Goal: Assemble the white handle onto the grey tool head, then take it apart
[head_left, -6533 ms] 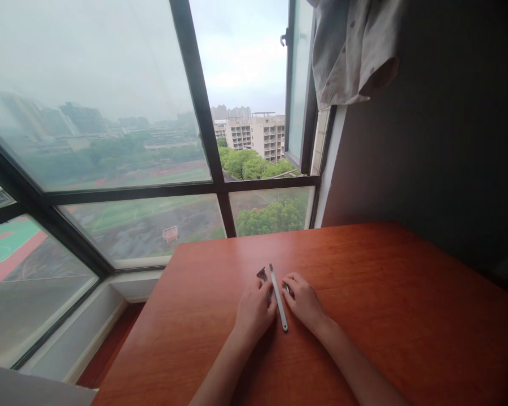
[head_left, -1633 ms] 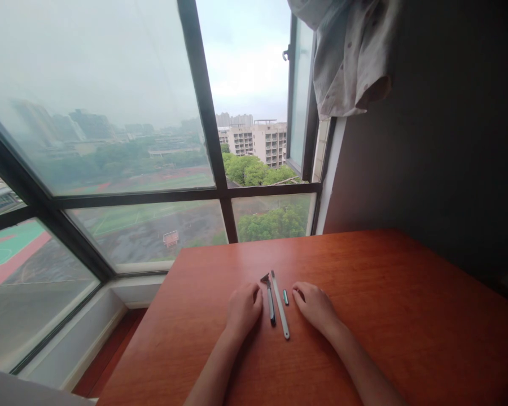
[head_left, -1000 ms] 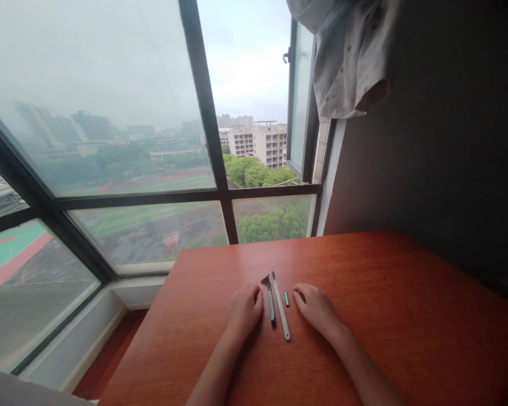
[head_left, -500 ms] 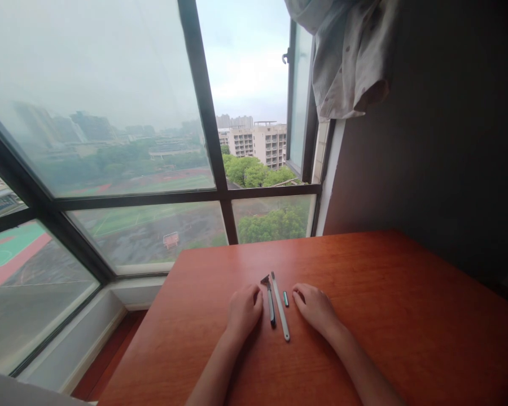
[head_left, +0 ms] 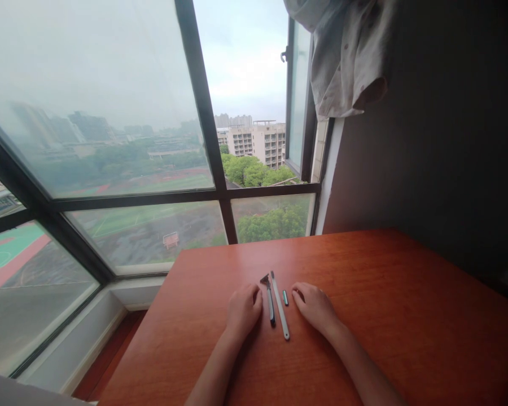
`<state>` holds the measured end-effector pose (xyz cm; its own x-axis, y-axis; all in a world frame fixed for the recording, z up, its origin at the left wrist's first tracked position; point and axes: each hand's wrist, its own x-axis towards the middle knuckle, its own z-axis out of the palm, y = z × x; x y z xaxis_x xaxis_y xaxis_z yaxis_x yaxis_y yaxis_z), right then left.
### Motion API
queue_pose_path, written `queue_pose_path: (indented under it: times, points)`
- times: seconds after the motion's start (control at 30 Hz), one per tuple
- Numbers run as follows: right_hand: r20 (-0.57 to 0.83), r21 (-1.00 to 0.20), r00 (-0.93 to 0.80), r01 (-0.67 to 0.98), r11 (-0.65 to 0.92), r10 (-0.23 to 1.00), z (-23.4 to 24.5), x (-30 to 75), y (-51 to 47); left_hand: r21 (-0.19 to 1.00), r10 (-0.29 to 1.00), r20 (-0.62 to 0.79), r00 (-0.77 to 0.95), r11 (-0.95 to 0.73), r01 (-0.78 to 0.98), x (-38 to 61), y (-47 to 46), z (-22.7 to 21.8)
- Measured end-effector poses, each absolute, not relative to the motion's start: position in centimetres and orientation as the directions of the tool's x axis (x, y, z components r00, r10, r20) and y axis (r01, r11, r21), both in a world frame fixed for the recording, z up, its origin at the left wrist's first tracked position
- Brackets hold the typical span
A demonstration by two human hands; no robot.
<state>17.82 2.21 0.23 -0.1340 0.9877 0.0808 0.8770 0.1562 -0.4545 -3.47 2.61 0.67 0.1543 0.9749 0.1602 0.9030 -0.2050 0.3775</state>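
Both hands rest on the reddish wooden table [head_left: 186, 316], on either side of a small row of things. My left hand [head_left: 243, 307] lies loosely curled just left of a dark razor [head_left: 270, 303], its fingers closed with nothing seen in them. Beside the razor lies a long pale toothbrush [head_left: 281, 313], its dark bristle end pointing away from me. Right of it is a short, shiny, dark-green cylinder [head_left: 285, 298], perhaps a battery; its kind is unclear. My right hand [head_left: 314, 304], likewise curled, is nearest to this cylinder without touching it.
Dark-framed windows [head_left: 144, 197] stand beyond the table's far and left edges, one pane swung open. A light garment [head_left: 347, 62] hangs at the upper right. A dark wall [head_left: 419, 141] borders the table on the right.
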Motion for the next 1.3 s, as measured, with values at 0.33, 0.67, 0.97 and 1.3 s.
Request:
queue_pose_path:
  times: [0.33,0.67,0.97,1.3]
  points:
    - [0.099,-0.450,-0.134,0.878,0.165,0.986,0.02,17.89,2.10,0.383,0.972,0.179,0.154,-0.213,0.899,-3.53,2.62,0.43]
    - [0.101,-0.460,-0.136,0.872,0.168,0.986,0.06,17.90,2.18,0.363,0.960,0.226,0.166,-0.241,0.900,-3.63,2.74,-0.04]
    - [0.112,-0.462,-0.142,0.869,0.178,0.984,-0.22,17.92,2.29,0.355,0.961,0.223,0.165,-0.237,0.904,-3.62,2.78,-0.14]
    - [0.118,-0.464,-0.142,0.867,0.181,0.983,-0.18,17.96,2.26,0.352,0.962,0.215,0.165,-0.234,0.906,-3.63,2.88,-0.33]
